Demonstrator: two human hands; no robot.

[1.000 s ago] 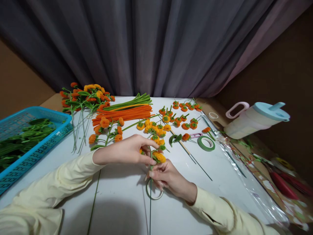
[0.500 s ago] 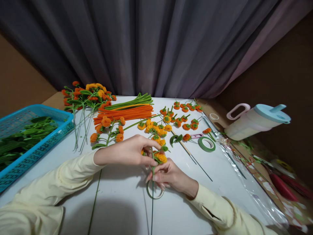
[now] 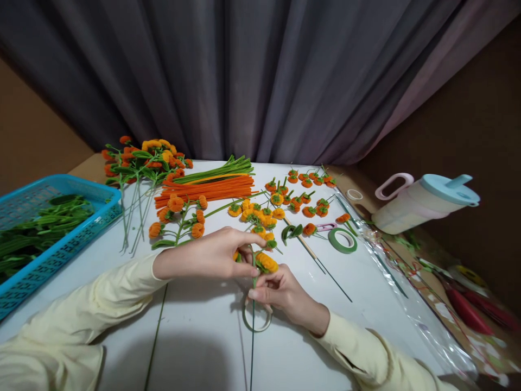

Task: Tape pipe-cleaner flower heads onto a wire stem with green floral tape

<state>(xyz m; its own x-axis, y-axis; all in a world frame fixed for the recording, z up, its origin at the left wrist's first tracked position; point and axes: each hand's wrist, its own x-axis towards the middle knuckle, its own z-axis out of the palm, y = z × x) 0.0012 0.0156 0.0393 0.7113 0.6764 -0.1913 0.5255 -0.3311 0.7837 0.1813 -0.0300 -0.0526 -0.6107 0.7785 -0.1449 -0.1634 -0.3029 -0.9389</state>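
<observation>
My left hand (image 3: 211, 254) is closed in a pinch on a thin green stem (image 3: 251, 347) just below a small yellow pipe-cleaner flower (image 3: 266, 263). My right hand (image 3: 285, 296) is closed on the same stem a little lower, fingers curled round it. The stem runs straight down toward the table's near edge. Under my right hand lies a roll of green tape (image 3: 256, 319), partly hidden by the fingers. Both sleeves are pale yellow.
Loose orange and yellow flower heads (image 3: 280, 201), orange and green pipe cleaners (image 3: 207, 185), finished flower stems (image 3: 138, 163), another green tape roll (image 3: 342, 240) and a wooden stick (image 3: 303, 243) lie on the white table (image 3: 195, 336). A blue basket (image 3: 61, 244) of green leaves sits left; a jug (image 3: 427, 201) right.
Both hands have stayed on the stem; my right hand's fingers have shifted slightly along it, and the flower has turned a little between them.
</observation>
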